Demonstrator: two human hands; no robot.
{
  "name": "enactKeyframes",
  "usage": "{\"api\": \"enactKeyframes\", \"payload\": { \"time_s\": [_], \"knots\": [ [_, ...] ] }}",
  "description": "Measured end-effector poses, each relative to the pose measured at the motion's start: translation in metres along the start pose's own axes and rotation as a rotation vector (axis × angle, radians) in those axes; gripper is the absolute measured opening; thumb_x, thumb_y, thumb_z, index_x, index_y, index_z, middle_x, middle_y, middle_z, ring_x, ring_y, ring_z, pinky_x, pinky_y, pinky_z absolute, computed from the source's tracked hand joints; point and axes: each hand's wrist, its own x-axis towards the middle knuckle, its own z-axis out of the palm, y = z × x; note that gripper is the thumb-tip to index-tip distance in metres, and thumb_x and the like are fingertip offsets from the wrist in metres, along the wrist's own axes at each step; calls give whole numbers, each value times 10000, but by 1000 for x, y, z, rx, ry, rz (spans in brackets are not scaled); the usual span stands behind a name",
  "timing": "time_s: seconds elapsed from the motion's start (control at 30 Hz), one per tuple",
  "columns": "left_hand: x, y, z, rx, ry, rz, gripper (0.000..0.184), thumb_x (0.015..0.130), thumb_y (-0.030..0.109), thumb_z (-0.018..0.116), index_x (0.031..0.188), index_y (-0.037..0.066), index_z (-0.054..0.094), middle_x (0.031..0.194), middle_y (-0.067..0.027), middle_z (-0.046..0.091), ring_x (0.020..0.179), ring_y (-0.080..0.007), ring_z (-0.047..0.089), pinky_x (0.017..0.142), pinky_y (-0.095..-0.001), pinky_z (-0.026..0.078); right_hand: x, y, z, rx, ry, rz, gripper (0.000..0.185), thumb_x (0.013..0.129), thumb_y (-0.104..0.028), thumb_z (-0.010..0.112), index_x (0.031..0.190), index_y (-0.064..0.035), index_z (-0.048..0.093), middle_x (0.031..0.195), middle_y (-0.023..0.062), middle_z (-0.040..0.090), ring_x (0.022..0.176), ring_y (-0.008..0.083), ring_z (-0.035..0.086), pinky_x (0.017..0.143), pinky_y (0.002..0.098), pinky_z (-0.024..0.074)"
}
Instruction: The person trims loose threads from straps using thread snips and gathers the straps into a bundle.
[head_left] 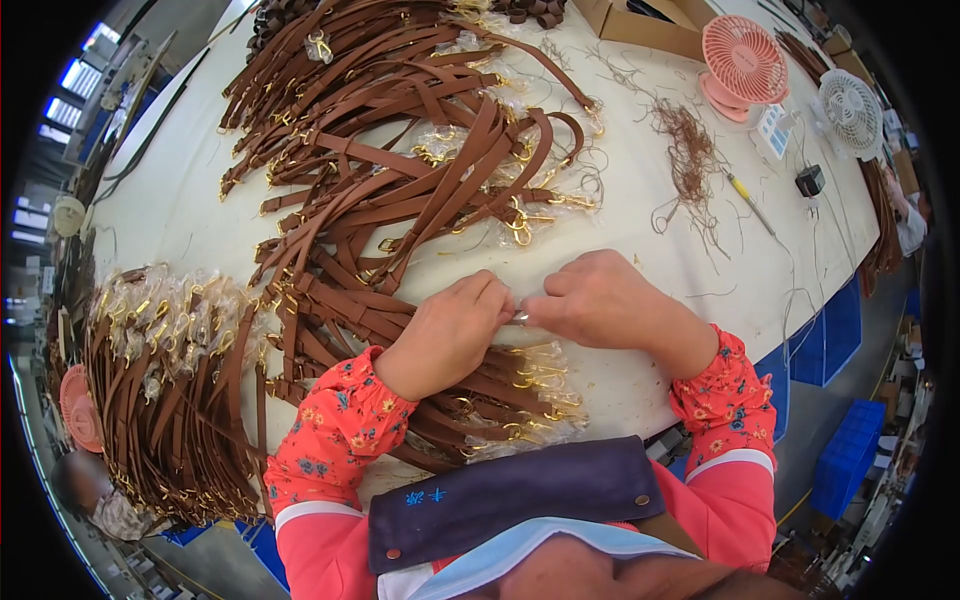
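My left hand (pixel 455 325) and my right hand (pixel 592 300) meet near the middle of the white table (pixel 640 390), fingertips pinched close together. Between them shows a small shiny, clear piece (pixel 519 317), too small to name. Just below my hands, brown straps with gold clasps in clear wrap (pixel 545 385) lie in a bundle. Behind and left of my left hand spreads a large heap of brown straps (pixel 400 190) with gold hardware.
Another strap bundle (pixel 175 400) lies at the left. Loose brown threads (pixel 690 150), a yellow-handled tool (pixel 750 203), a pink fan (pixel 743 62), a white fan (pixel 850 112) and a cardboard box (pixel 640 28) are at the back right. Another person (pixel 115 505) is at lower left.
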Motion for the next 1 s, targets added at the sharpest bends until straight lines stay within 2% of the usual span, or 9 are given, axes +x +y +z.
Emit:
{"api": "enactKeyframes", "payload": {
  "time_s": [0.47, 0.77, 1.0],
  "knots": [
    [0, 0, -1, -18, 1, -13, 83, 971, 69, 628, 1003, 18, 572, 962, -155, 600, 915, -393, 623, 772, -486, 515, -1, 8, 2, 137, -16, 46, 220, 941, -318, 719, 847, -143, 624, 619, 36, 533, 572, 285, 613, 526, 429, 478],
    [0, -1, 0, -48, 18, -5, 81, 967, 52, 626, 997, 11, 563, 954, -161, 598, 903, -401, 618, 762, -488, 507, 1, 0, 0, 21, -7, 4, 246, 904, -324, 748, 813, -143, 608, 628, 37, 540, 582, 283, 618, 541, 422, 495],
    [0, -5, 0, -116, 27, -23, 80, 969, 32, 622, 1011, 5, 560, 941, -176, 609, 879, -418, 620, 762, -483, 503, -2, 4, 6, 111, 5, 62, 259, 945, -328, 723, 819, -131, 610, 619, 41, 551, 571, 287, 624, 531, 428, 488]
  ]
}}
